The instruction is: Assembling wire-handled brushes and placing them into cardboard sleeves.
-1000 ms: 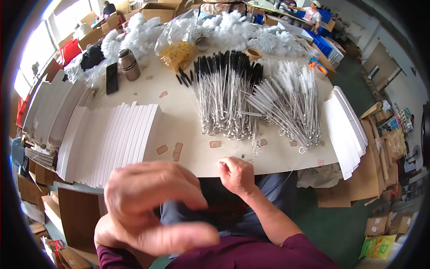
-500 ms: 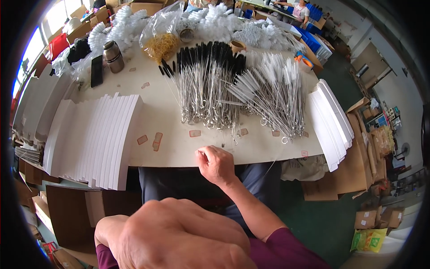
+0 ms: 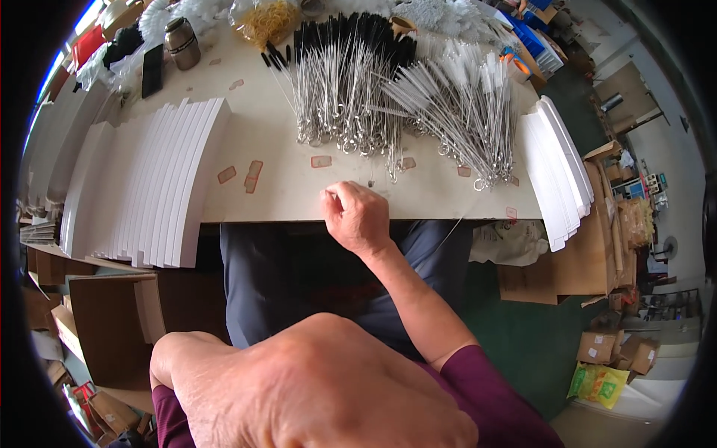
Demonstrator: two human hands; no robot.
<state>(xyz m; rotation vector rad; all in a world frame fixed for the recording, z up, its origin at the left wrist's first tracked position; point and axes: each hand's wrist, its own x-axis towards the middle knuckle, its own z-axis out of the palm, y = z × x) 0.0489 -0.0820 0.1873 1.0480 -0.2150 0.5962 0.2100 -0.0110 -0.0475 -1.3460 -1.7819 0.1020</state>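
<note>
My right hand (image 3: 357, 218) rests in a fist at the near edge of the table (image 3: 276, 196), and nothing shows in it. Very close to the camera, the back of my left hand (image 3: 321, 381) fills the lower middle; its fingers are out of sight. Beyond the right fist lies a pile of thin wire brushes with black bristles (image 3: 347, 75), their looped ends toward me. Beside it on the right fans out a pile of wire brushes with white bristles (image 3: 463, 104). Small red-edged clear pieces (image 3: 321, 161) lie scattered on the tabletop.
A row of flat white boxes (image 3: 153, 187) stands at the left, and more white boxes (image 3: 556, 172) at the right edge. Farther back are a phone (image 3: 151, 71), a metal flask (image 3: 182, 43), yellow rubber bands (image 3: 265, 24) and an orange-and-blue tape roll (image 3: 515, 63). An open carton (image 3: 108, 321) sits lower left.
The view has tilted down, so the table and piles sit higher in the picture. My left hand appears lower and farther right. The right fist stays at the table edge.
</note>
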